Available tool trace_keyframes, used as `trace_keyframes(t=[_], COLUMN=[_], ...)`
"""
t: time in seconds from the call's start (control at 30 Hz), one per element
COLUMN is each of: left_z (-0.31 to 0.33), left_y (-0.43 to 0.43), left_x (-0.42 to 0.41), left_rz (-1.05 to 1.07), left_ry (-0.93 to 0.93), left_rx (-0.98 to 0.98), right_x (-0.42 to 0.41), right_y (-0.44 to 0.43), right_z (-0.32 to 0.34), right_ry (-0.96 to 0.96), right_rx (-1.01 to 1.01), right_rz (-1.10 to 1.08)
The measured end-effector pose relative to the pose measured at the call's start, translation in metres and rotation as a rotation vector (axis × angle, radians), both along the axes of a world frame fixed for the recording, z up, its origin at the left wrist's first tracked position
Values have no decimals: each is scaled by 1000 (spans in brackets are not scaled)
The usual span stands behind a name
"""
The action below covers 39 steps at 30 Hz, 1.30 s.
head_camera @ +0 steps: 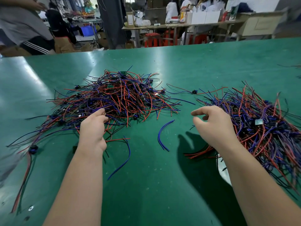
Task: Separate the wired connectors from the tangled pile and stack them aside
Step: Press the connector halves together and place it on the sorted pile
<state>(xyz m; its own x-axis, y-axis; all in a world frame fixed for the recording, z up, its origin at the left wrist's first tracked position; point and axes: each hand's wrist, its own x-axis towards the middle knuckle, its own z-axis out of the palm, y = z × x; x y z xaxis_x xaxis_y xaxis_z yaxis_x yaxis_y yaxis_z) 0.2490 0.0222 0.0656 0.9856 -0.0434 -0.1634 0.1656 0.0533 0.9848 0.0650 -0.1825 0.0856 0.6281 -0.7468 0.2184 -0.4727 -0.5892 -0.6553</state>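
Observation:
A tangled pile (pixel 120 97) of red, blue, purple and black wires with small dark connectors lies on the green table (pixel 187 66), centre left. A second, more aligned heap of wired connectors (pixel 263 128) lies at the right. My left hand (pixel 92 129) reaches into the near edge of the tangled pile, its fingers curled down among the wires; what they grip is hidden. My right hand (pixel 213 123) hovers above the table at the left edge of the right heap, fingers loosely curled, holding nothing.
Loose blue wires (pixel 162 136) lie between my hands. A single wired connector (pixel 193 91) lies between the two piles, another (pixel 33 149) at the near left. Beyond the table's far edge stand people, red stools and cluttered workbenches.

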Motion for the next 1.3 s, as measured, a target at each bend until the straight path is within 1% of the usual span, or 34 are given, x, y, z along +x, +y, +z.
trace_keyframes(t=[0.13,0.3,0.37,0.43,0.53,0.57,0.63,0.7,0.77,0.83,0.9,0.93,1.0,1.07,1.17,1.23,1.3], left_z=[-1,4,7,13,24,27,31,31,26,21,17,15,11,7,7,10,14], left_y=[-2,-1,-3,-5,-9,-12,-21,-33,-45,-53,-59,-60,-60,-60,-64,-68,-69], left_x=[0,-5,-7,-12,-33,-43,-64,-85,-103,-116,-124,-127,-129,-129,-126,-121,-113], left_rz=[-85,41,106,172,171,144,45,-131,-310,-444,-537,-575,-639,-666,-667,-607,-563], left_ry=[31,56,-5,-208,-637,-796,-1062,-1209,-1301,-1350,-1367,-1360,-1273,-1087,-651,-326,-85], left_rx=[40,-58,-59,-4,130,180,230,228,235,237,223,200,118,69,60,-20,-165], right_x=[0,0,0,0,1,2,3,2,4,6,7,7,7,6,4,2,0], right_y=[-1,-2,-2,-1,1,2,6,12,15,18,21,21,20,18,17,17,18], right_z=[-2,-2,-2,-2,-3,-3,-2,1,0,-1,-1,-1,0,4,11,13,13], right_ry=[-5,-24,-15,-13,-94,-157,-314,-424,-480,-507,-478,-486,-575,-704,-857,-873,-843], right_rx=[1,0,-5,-11,-37,-18,142,342,475,540,509,503,572,720,965,1015,1024], right_rz=[3,5,6,8,33,69,236,484,667,703,642,603,537,502,551,598,650])
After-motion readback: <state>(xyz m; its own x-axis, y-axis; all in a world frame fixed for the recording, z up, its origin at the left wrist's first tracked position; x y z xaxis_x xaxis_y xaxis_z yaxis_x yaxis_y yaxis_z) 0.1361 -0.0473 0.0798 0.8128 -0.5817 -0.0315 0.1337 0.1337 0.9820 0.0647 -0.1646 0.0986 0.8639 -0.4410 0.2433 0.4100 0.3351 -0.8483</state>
